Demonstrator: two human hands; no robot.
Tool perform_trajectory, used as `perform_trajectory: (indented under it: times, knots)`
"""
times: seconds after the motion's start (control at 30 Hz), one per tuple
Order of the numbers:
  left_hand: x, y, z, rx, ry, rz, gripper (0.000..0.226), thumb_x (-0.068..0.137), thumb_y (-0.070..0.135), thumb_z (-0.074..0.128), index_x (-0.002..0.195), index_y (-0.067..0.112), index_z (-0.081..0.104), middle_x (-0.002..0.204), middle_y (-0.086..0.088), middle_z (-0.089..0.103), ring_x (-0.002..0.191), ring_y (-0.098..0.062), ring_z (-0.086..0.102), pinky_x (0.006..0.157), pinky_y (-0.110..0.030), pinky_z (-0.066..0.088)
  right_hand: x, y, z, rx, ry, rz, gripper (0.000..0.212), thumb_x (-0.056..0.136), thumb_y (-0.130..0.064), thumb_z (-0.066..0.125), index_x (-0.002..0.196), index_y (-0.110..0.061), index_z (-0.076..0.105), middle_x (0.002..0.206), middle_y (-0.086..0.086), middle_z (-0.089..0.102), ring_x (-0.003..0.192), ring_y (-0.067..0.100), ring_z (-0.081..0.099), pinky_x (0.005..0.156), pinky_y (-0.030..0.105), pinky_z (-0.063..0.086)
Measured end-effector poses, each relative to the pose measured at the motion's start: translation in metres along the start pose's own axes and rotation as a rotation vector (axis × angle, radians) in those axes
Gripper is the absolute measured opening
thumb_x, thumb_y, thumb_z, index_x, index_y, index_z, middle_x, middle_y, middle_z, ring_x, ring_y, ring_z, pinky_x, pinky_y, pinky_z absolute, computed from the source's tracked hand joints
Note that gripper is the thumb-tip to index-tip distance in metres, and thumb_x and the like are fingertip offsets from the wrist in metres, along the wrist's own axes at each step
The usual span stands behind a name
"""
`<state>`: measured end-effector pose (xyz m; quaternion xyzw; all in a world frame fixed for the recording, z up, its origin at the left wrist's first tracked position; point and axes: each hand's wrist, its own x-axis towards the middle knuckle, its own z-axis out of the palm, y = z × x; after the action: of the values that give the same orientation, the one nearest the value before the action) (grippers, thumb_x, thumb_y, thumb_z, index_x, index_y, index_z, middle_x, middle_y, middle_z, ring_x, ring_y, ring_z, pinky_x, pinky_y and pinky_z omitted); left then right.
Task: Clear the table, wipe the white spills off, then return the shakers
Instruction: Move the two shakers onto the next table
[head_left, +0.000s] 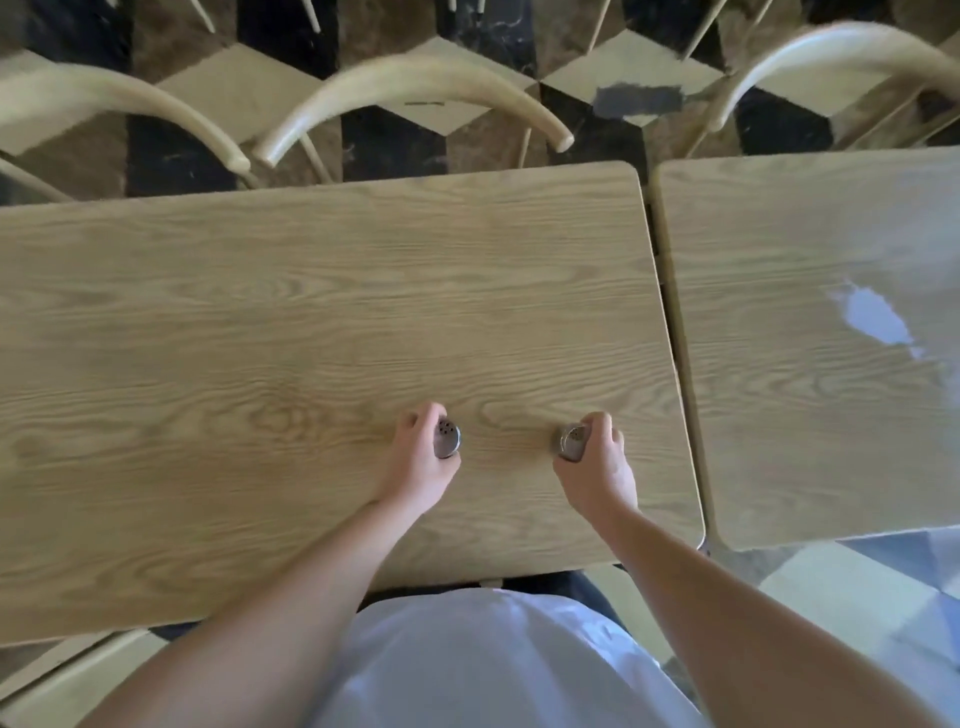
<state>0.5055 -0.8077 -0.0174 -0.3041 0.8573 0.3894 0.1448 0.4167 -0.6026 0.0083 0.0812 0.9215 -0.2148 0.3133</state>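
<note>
My left hand (415, 467) is shut on a metal-topped shaker (448, 440) over the wooden table (260, 322), a little right of its middle and towards the near edge. My right hand (597, 467) grips a second metal-topped shaker (571, 441) about a hand's width to the right. Both shakers show their holed caps from above; their bodies are mostly hidden by my fingers. Whether their bases touch the tabletop cannot be told. No white spill shows on this table.
A second wooden table (805, 260) stands close on the right, with a bright patch (872, 319) on its surface. Three pale wooden chairs (415, 88) stand along the far side on a patterned floor. My white shirt fills the bottom.
</note>
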Motion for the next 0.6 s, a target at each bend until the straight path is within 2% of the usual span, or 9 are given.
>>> perform_trajectory:
  times: [0.07, 0.2, 0.3, 0.47, 0.6]
  knots:
    - [0.009, 0.006, 0.0, 0.035, -0.023, 0.012, 0.037, 0.081, 0.015, 0.069, 0.112, 0.025, 0.051, 0.106, 0.005, 0.049, 0.078, 0.01, 0.045, 0.061, -0.02, 0.036, 0.006, -0.006, 0.0, 0.016, 0.021, 0.01, 0.038, 0.081, -0.021, 0.064, 0.109, -0.026, 0.039, 0.108, 0.0, 0.047, 0.076, 0.031, 0.057, 0.072, 0.04, 0.049]
    - [0.027, 0.014, -0.002, 0.029, -0.048, 0.043, 0.04, 0.083, 0.017, 0.07, 0.116, 0.025, 0.049, 0.11, 0.004, 0.048, 0.082, -0.011, 0.05, 0.069, -0.03, 0.046, 0.02, -0.016, -0.002, 0.007, 0.036, 0.016, 0.037, 0.082, -0.022, 0.065, 0.106, -0.027, 0.037, 0.106, -0.002, 0.045, 0.068, 0.025, 0.053, 0.065, 0.035, 0.044]
    - [0.035, 0.018, 0.001, -0.032, 0.025, 0.05, 0.039, 0.083, 0.02, 0.072, 0.116, 0.019, 0.049, 0.108, 0.003, 0.048, 0.086, -0.012, 0.049, 0.073, -0.027, 0.042, 0.031, -0.027, -0.005, 0.01, 0.035, 0.015, 0.039, 0.081, -0.021, 0.066, 0.108, -0.026, 0.037, 0.107, -0.001, 0.046, 0.071, 0.027, 0.057, 0.064, 0.035, 0.046]
    - [0.038, 0.024, 0.007, -0.041, 0.173, 0.007, 0.044, 0.081, 0.032, 0.076, 0.114, 0.018, 0.05, 0.109, 0.002, 0.054, 0.09, -0.016, 0.054, 0.069, -0.031, 0.047, 0.058, -0.049, -0.013, 0.02, 0.045, -0.019, 0.042, 0.081, -0.023, 0.069, 0.113, -0.023, 0.041, 0.109, 0.001, 0.048, 0.079, 0.027, 0.054, 0.066, 0.033, 0.041]
    - [0.032, 0.035, 0.008, -0.052, 0.186, -0.057, 0.049, 0.077, 0.028, 0.076, 0.116, 0.02, 0.048, 0.113, 0.0, 0.052, 0.09, -0.023, 0.057, 0.068, -0.036, 0.051, 0.06, -0.053, -0.013, 0.015, 0.074, -0.033, 0.044, 0.08, -0.025, 0.069, 0.113, -0.023, 0.041, 0.108, 0.0, 0.049, 0.08, 0.027, 0.053, 0.067, 0.033, 0.041]
